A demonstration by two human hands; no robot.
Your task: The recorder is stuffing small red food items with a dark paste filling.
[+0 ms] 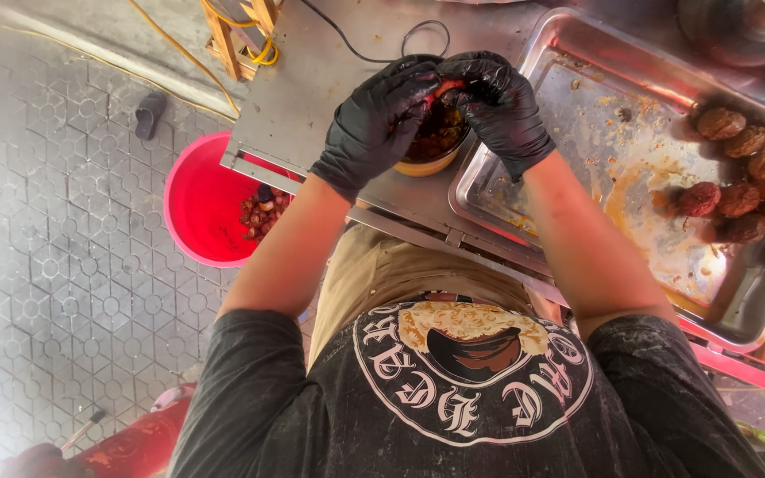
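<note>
Head view, looking straight down. Both hands wear black gloves and meet over a small yellow bowl [429, 152] that stands on the steel worktop [312, 80], just beside the left rim of a large metal tray [577, 115].

Left hand [381, 119]: fingers curled inward, tips pinching a small red piece [447, 87] held above the bowl. Right hand [499, 104]: fingers bent likewise, closed on the same red piece from the other side. The fingertips of the two hands touch around it (how much of the piece lies hidden under the gloves I cannot tell).

The bowl holds dark, chopped, reddish-brown material; most of its rim is covered by the hands.

The tray is smeared with orange-brown grease and crumbs. A cluster of round brown patties [750, 173] lies at its right end, well apart from the hands.

Below the worktop's left edge, on the patterned paved floor [55, 221], stands a red bucket [201, 204] with reddish scraps at its bottom. A yellow cable [183, 53] runs across the floor near a wooden frame [241, 31]. A thin black cord [374, 55] loops on the worktop behind the hands.
</note>
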